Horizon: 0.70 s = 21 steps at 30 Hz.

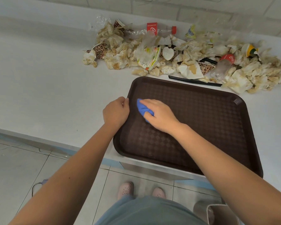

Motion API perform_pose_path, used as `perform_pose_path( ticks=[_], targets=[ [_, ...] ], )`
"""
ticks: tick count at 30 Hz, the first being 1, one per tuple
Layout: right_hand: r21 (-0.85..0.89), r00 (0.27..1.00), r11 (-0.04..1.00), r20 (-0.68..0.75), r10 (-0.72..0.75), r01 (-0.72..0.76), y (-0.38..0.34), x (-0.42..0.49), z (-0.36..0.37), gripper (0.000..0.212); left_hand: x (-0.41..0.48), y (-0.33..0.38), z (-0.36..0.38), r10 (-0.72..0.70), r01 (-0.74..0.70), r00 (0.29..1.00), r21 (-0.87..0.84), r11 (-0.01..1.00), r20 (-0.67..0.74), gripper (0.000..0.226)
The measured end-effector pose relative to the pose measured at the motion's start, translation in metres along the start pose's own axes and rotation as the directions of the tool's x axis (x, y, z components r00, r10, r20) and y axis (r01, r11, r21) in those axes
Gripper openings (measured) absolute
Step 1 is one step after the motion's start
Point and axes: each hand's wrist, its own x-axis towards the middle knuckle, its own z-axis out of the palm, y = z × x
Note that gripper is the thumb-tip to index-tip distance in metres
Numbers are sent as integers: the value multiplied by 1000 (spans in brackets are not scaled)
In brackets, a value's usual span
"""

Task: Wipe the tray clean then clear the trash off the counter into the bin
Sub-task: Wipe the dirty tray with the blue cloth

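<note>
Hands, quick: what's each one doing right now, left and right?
Left hand: grips the left rim of the tray.
Right hand: holds the blue cloth, pressing it on the tray.

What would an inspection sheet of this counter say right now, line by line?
Surface: white counter, carrying tray and trash.
Job's things: brown tray at the near edge; blue cloth on it; bin on the floor, lower right.
Clutter: trash pile behind the tray: stained napkins, paper cups, plastic bottles, black straw.
Hands: left hand grips the tray's left rim; right hand holds the bunched cloth against the tray.
Cables: dark cable on the floor, lower left.
Surroundings: tiled floor, tiled wall.
</note>
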Motion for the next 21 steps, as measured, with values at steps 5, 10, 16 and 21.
perform_pose_path(
  ticks=[5, 10, 16, 21],
  targets=[
    [99, 974, 980, 135, -184, 172, -24, -21, 7, 50, 3, -1, 1, -33, 33, 999, -41, 999, -1, 37],
    [169, 937, 958, 224, -268, 233, -40, -51, 18, 67, 2, 1, 2, -15, 15, 999, -1, 1000, -34, 37],
    [190, 922, 960, 289, -257, 208, -38, -76, 5, 68, -3, 3, 2, 80, -73, 996, 118, 990, -51, 39],
    [172, 956, 971, 212, -201, 166, -4, -116, -15, 56, -3, 2, 0, 103, -99, 995, 162, 982, -13, 43]
  ],
)
